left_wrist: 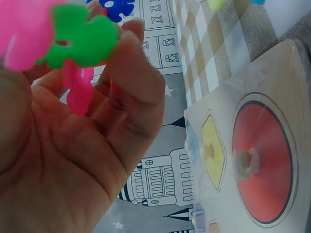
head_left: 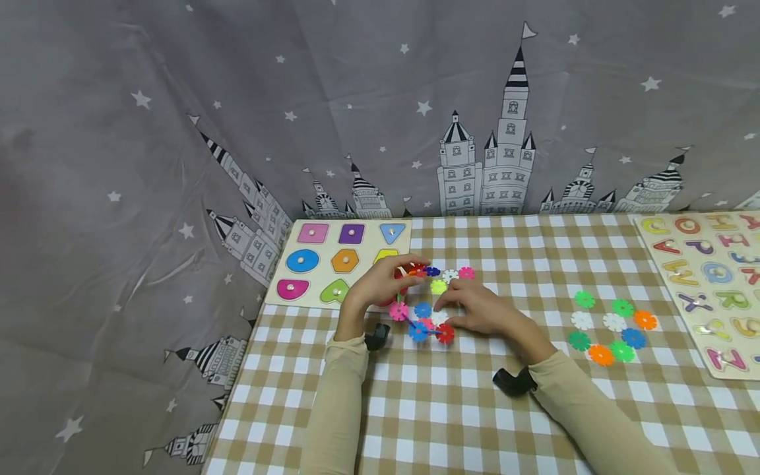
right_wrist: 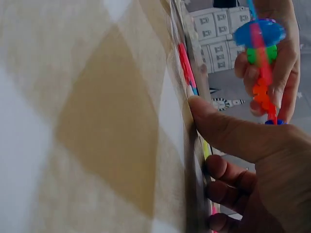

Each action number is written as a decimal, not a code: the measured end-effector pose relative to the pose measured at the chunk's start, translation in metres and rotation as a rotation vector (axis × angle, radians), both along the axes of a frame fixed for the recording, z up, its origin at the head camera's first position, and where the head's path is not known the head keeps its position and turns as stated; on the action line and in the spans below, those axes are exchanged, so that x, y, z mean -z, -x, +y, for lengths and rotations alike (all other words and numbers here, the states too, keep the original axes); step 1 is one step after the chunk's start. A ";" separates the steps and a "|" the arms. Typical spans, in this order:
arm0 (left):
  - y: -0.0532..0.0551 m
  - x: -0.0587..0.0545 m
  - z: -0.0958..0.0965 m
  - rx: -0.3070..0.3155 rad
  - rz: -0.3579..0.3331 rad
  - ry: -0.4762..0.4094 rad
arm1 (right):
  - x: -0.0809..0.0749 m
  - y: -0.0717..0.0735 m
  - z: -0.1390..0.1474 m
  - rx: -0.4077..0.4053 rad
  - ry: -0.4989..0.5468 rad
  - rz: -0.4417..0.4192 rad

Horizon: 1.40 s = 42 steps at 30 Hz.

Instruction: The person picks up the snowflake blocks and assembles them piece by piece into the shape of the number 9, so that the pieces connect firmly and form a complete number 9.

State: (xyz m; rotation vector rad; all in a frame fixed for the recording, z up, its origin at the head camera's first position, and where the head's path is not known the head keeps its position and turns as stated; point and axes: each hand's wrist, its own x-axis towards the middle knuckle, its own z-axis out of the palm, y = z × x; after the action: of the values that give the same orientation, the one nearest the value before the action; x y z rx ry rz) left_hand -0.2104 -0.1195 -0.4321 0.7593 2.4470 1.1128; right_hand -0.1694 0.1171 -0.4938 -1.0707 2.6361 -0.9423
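Note:
My left hand (head_left: pixel 380 282) grips a chain of interlocking notched plastic discs (head_left: pixel 398 311), lifted over the table. In the left wrist view, a green disc (left_wrist: pixel 92 41) sits at the fingertips between pink ones, with a dark blue disc (left_wrist: pixel 116 8) behind. The right wrist view shows the chain's blue disc (right_wrist: pixel 260 32) near the left hand. My right hand (head_left: pixel 477 307) is low at the tabletop, its thumb and index fingertips apart on either side of a white disc (head_left: pixel 439 318). Loose discs in yellow (head_left: pixel 438 286), white (head_left: pixel 450 275) and pink (head_left: pixel 466 272) lie just beyond it.
A wooden shape puzzle board (head_left: pixel 305 277) lies behind the left hand. Several loose discs, among them an orange one (head_left: pixel 601 355), are spread right of the right hand. A letter puzzle board (head_left: pixel 683 300) lies at the far right. A grey curtain (head_left: pixel 356 86) backs the checked tablecloth (head_left: pixel 439 422).

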 end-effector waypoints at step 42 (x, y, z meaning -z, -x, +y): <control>-0.003 0.010 0.030 -0.026 -0.033 0.032 | -0.013 -0.002 0.028 0.503 0.602 -0.418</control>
State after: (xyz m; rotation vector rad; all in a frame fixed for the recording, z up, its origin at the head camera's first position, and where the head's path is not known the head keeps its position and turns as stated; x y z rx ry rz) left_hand -0.2078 -0.0893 -0.4424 0.6960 2.4476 1.0836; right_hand -0.1677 0.1449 -0.4804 -0.1999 2.3361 -1.8981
